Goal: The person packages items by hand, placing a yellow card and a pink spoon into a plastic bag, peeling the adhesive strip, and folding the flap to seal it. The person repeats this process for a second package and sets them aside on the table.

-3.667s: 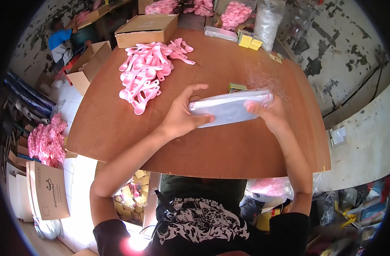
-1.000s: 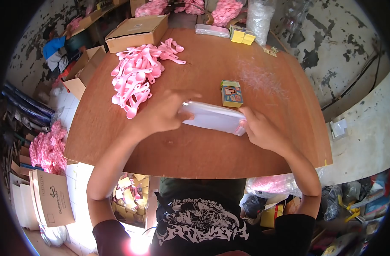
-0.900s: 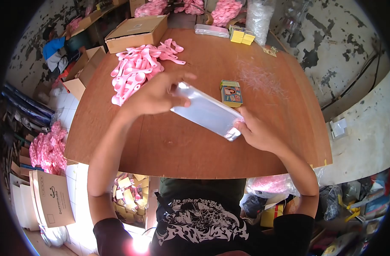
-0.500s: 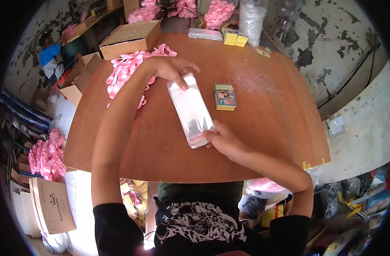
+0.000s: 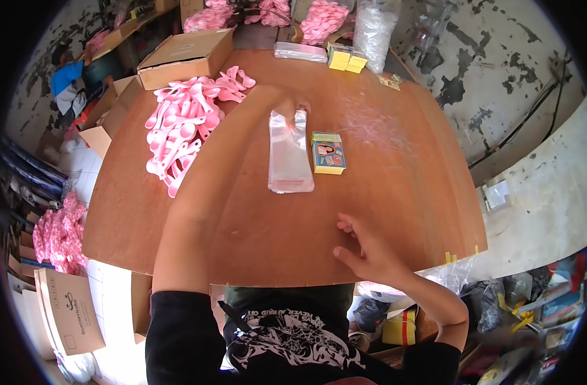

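A stack of clear plastic bags (image 5: 291, 160) lies lengthwise near the middle of the wooden table. My left hand (image 5: 288, 102) grips its far end, with the fingers partly hidden behind the wrist. My right hand (image 5: 365, 249) hovers over the near part of the table, apart from the bags, its thumb and fingers spread and holding nothing. Just right of the bags sits a small stack of printed cards (image 5: 328, 154), blue with a portrait on top and yellow at the edge. Pink plastic scoops (image 5: 184, 125) are heaped left of my left forearm.
On the table (image 5: 261, 244), a cardboard box (image 5: 185, 59) stands at the far left. More clear bags (image 5: 300, 52) and yellow-edged card stacks (image 5: 346, 58) lie at the back, beside a plastic-wrapped roll (image 5: 374, 35). Thin clear strips (image 5: 377, 125) are scattered at right. Another person (image 5: 69, 80) is at far left.
My right hand has let go of the bags' near end and drawn back toward me. The bags have turned straighter, with my left hand still at the far end. More scoops show.
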Demonstrator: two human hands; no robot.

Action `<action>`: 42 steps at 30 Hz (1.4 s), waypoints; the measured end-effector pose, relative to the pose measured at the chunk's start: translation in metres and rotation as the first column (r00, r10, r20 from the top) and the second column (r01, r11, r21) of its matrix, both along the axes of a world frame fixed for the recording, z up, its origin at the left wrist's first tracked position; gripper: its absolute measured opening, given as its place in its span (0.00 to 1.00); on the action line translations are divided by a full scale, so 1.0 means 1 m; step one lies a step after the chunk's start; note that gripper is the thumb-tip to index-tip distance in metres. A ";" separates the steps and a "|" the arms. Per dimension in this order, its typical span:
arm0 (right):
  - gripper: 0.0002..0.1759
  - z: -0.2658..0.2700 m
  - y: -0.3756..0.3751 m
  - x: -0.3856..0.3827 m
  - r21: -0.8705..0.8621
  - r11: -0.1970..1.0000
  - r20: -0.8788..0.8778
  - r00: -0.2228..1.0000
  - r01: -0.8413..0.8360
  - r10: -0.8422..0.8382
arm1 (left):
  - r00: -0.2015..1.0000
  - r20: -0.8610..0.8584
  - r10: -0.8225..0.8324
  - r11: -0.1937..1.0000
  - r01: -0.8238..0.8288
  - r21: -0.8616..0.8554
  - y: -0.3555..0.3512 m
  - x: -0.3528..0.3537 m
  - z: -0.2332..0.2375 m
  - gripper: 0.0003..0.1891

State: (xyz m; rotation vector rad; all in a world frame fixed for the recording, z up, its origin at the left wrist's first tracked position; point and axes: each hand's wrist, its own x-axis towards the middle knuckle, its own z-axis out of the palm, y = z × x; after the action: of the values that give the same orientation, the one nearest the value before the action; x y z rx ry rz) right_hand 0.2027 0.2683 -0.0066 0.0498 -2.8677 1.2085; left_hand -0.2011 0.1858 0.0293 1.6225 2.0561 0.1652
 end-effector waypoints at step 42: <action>0.05 0.002 0.003 -0.189 0.390 0.921 -0.361 0.919 -0.008 0.160 | 0.914 -0.075 0.399 0.653 -0.226 0.723 -0.155 0.175 -0.054 0.23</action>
State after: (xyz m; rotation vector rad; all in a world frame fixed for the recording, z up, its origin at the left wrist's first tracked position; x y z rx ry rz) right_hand 0.0138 0.2709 -0.0042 0.3819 -2.7092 0.5427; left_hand -0.0259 0.0307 -0.0247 1.7104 2.6499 1.0626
